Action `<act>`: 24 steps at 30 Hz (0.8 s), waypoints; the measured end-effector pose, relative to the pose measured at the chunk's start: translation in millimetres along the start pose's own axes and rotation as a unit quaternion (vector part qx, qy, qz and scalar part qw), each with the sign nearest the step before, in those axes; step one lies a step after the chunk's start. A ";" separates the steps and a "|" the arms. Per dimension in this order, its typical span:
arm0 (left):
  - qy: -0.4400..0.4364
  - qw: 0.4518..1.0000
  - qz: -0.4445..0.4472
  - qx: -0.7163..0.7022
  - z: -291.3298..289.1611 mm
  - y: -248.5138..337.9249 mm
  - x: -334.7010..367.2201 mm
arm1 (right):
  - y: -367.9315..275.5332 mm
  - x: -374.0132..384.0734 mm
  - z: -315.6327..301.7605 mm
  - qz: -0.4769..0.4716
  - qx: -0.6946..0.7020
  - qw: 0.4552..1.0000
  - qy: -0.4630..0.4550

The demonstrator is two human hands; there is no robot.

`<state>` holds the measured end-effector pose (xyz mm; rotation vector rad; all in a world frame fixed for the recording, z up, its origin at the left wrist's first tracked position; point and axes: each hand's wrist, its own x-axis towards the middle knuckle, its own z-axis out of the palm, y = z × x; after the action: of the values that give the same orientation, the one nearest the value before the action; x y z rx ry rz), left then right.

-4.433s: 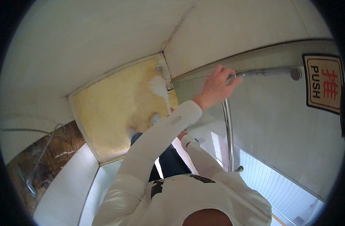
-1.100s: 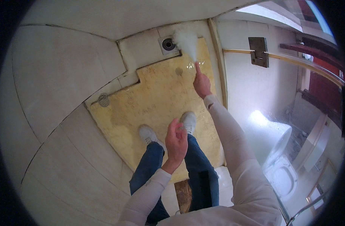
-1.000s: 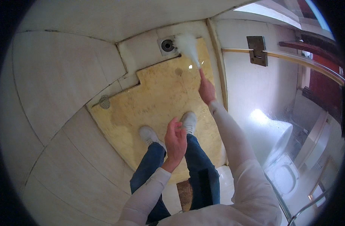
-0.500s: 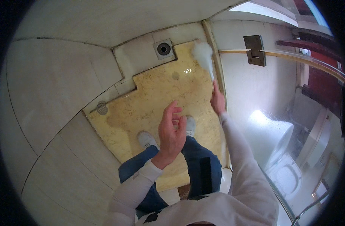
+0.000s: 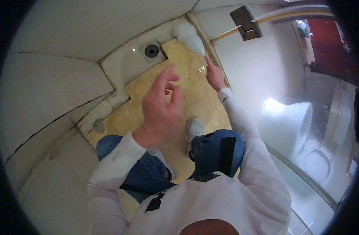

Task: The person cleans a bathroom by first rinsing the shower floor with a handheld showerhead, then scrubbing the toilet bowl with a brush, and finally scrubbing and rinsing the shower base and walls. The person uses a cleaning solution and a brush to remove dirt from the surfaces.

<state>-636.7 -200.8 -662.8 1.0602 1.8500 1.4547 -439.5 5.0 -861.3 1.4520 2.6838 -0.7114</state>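
Observation:
My right hand (image 5: 216,75) is closed round the handle of a white toilet brush (image 5: 193,41), its index finger stretched along the shaft. The brush's blurred bristles touch the far corner, where the yellow stone floor (image 5: 144,90) meets the white tiles. In mid-air over the floor, my left hand (image 5: 159,105) holds nothing, its fingers loosely curled and apart. A wet glint (image 5: 202,70) shows on the floor beside my right hand.
A square floor drain (image 5: 151,51) lies left of the brush, and a round drain cover (image 5: 99,126) is at the left edge. A glass panel with a dark hinge (image 5: 246,23) stands on the right, with a white toilet (image 5: 312,160) beyond it. My shoes (image 5: 195,128) are below.
The view has tilted and come lower as my knees bend more. My right hand has pushed the brush farther into the far corner. My left hand appears larger and farther left, still holding nothing.

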 end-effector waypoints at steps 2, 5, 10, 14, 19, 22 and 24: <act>0.016 1.000 0.004 0.002 -8.3 -13.7 6.1 | 33.1 -46.2 -4.5 -0.002 0.038 0.999 0.026; 0.026 1.000 -0.016 -0.007 -19.9 -23.3 9.0 | 80.4 -189.1 -14.6 0.005 0.059 0.996 0.059; 0.021 0.999 -0.012 -0.030 -31.6 -3.4 -17.5 | 111.1 -384.9 -45.6 0.274 -0.037 0.957 -0.091; -0.013 0.999 0.031 -0.022 -34.6 25.9 -40.6 | 127.2 -337.4 -45.6 0.205 -0.055 0.970 -0.119; -0.008 0.991 0.122 -0.056 -38.6 53.3 -55.3 | 114.8 -179.9 -37.0 0.064 -0.095 0.990 -0.087; 0.004 0.989 0.126 -0.083 -38.2 57.3 -57.8 | 85.6 -49.8 -34.7 -0.025 -0.083 0.995 -0.047; -0.002 0.992 0.105 -0.070 -41.5 56.7 -59.3 | 58.7 31.8 -30.8 -0.058 -0.089 0.994 -0.037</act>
<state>-624.7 -266.9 -600.0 1.2159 1.6455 1.6744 -404.7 69.7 -863.1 1.2151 2.7116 -0.5020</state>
